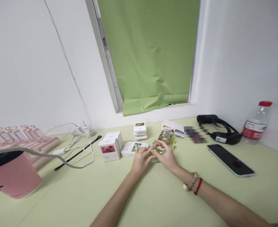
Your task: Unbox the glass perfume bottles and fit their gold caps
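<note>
A small clear glass bottle with a green-topped cap point(154, 143) stands on the table between my two hands. My right hand point(167, 156) curls round it, its fingers and thumb at the cap and upper side. From the other side my left hand point(140, 160) closes in, fingertips against the bottle, and partly hides it. Just behind are more glass bottles point(165, 136), crowded together, with small yellowish pieces beside them. Next to my left hand lies a flat white box point(131, 148) with a white-flower picture.
White boxes with a red-flower picture point(110, 147) stand left; a small white box stack point(140, 128) and opened cartons point(178, 129) lie behind. Rightward are a phone point(230, 160), black headset point(220, 130) and water bottle point(257, 123). A pink cup point(14, 176) and cables point(82, 148) occupy the left.
</note>
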The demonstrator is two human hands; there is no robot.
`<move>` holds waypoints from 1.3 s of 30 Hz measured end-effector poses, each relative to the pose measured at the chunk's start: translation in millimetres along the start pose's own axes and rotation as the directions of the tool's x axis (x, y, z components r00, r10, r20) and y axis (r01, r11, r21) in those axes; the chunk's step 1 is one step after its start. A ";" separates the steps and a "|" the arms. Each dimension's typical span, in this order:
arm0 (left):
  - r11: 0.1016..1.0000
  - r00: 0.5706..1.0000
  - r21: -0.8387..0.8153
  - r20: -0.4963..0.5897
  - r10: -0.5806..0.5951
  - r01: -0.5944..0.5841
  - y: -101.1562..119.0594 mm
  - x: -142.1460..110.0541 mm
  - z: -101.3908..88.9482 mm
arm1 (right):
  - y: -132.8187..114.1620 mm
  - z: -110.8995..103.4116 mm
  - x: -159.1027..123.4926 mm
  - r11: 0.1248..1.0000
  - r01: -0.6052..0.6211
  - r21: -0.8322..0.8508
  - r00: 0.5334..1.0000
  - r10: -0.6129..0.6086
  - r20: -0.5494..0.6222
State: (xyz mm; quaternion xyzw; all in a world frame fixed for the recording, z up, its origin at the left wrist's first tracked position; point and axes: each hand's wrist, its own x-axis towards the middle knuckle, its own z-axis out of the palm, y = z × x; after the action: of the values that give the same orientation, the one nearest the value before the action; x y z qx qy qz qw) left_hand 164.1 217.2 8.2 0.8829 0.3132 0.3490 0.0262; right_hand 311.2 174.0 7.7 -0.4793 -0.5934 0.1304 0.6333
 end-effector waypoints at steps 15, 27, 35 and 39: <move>1.000 1.000 0.011 -0.008 -0.011 0.011 3.6 1.0 0.0 | 1.8 0.6 -1.3 1.000 0.016 -0.005 0.999 -0.016 -0.049; 1.000 1.000 0.001 0.002 -0.016 0.016 0.9 0.7 1.4 | 0.4 -0.3 0.7 0.996 -0.011 0.090 0.999 0.007 0.040; 1.000 0.999 0.000 0.027 -0.028 0.028 -0.4 -0.1 1.6 | 0.0 -1.1 0.6 0.995 -0.012 0.094 0.999 0.008 0.040; 1.000 1.000 0.012 0.022 -0.018 0.017 1.1 -0.2 0.4 | -1.0 0.0 -0.1 0.997 0.009 0.075 0.999 -0.005 -0.046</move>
State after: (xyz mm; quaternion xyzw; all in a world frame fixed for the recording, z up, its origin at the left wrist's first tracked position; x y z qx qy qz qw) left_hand 164.8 216.3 8.1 0.8841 0.3226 0.3369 0.0275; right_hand 310.8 173.4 8.4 -0.4560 -0.5752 0.1395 0.6647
